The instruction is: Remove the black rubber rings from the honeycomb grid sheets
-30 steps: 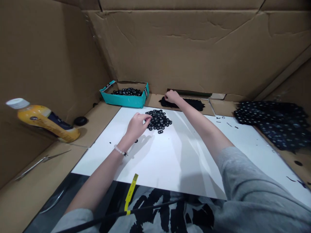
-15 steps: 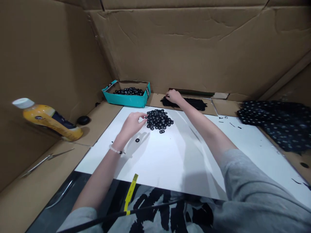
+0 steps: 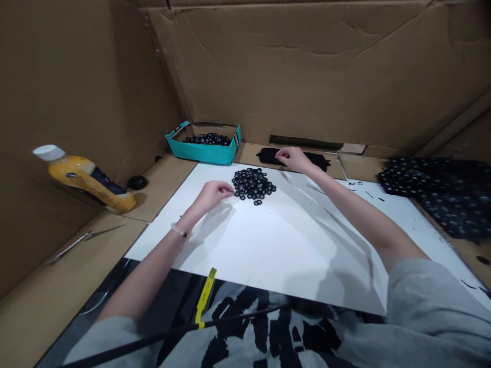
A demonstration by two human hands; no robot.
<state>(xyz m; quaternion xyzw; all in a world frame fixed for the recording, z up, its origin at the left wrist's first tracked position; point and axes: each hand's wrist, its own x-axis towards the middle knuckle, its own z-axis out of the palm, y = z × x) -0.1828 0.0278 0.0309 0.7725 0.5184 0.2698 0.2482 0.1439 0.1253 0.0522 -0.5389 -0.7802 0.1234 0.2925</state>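
My left hand is at the left edge of a pile of small black rings on a white board. Its thumb and fingers are pressed together, and what they hold, if anything, is hidden. Across the board, my right hand hovers at a flat bundle of thin black strips. Those fingers are closed in a pinch too; anything between them is too small to make out. A pair of the rings lies just in front of the pile.
A teal box of similar rings stands behind the board. To the left are a tilted juice bottle, a round black object and metal tweezers or scissors. Dotted dark fabric lies right. Cardboard walls enclose the space.
My right hand has drawn back and rightward from the strip bundle's left end. My left fingers have closed beside the pile. The single ring lying near my left hand is no longer visible.
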